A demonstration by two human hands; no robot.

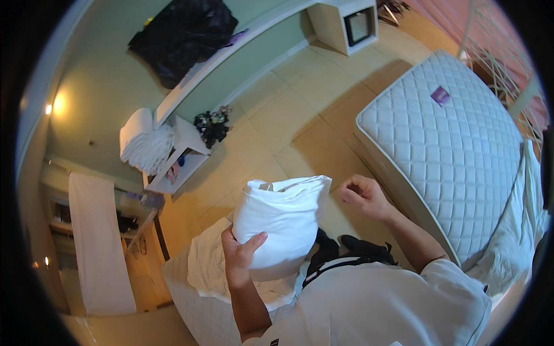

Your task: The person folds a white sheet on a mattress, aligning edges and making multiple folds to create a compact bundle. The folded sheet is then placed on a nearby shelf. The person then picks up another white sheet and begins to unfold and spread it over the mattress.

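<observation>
My left hand (pixel 240 251) grips a plump white pillow in its case (pixel 281 220) at the lower side, with the thumb across the front and the fingers hidden behind. The pillow stands upright in front of me, its loose cloth edge folded at the top. Just right of the pillow's upper corner, my right hand (pixel 363 197) hangs in the air, apart from the cloth. Its fingers are curled in, and nothing shows in them. Below and behind the pillow, crumpled white bedding (pixel 207 264) lies on a quilted mattress (pixel 190 294).
At right is a bare quilted mattress (pixel 433 151) with a purple label and a rumpled sheet (pixel 506 242) along its edge. Tiled floor (pixel 277 121) runs between the beds. Folded white linen (pixel 147 142) tops a white shelf unit (pixel 186 173). A black bag (pixel 186 34) lies on the wall ledge.
</observation>
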